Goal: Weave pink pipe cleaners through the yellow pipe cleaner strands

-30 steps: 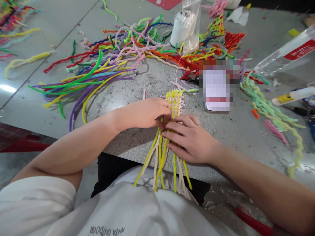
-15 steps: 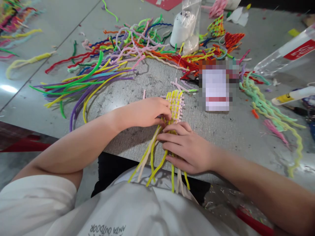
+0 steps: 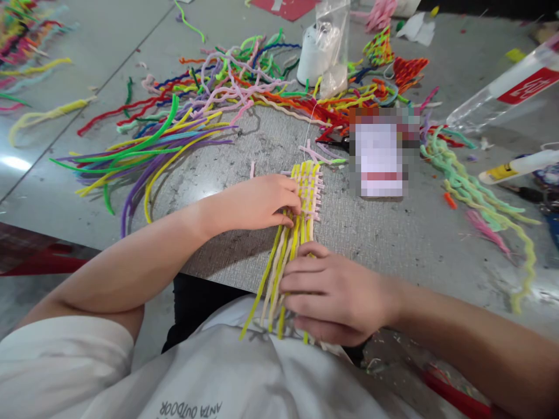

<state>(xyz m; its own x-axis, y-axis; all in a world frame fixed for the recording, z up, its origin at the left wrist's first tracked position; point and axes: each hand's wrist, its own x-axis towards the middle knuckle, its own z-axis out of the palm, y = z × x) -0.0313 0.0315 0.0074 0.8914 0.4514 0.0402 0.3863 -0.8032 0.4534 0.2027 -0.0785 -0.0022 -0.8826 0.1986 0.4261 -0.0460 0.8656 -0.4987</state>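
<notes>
A small woven yarn piece (image 3: 311, 185) in yellow, cream and pale pink lies flat on the table, short pink ends sticking out along its right side. My left hand (image 3: 273, 201) grips its left edge, thumb and fingers closed there. Below the weave, long yellow and cream yarn strands (image 3: 276, 273) hang over the table edge towards my shirt. Curled fingers of my right hand (image 3: 334, 291) are closed around the right part of these strands, near the table edge. Their grip is partly hidden under the hand.
Loose coloured yarn (image 3: 174, 134) is heaped beyond my left arm and across the back. A white thread cone (image 3: 309, 58) stands behind the weave, by a clear plastic bag (image 3: 334, 46). To the right are a blurred-out white object (image 3: 379, 157), a plastic bottle (image 3: 493, 96) and a glue tube (image 3: 515, 167).
My right hand has slid down from the weave's lower edge along the strands, which now lie straighter and closer together. My left hand stays on the weave's left edge.
</notes>
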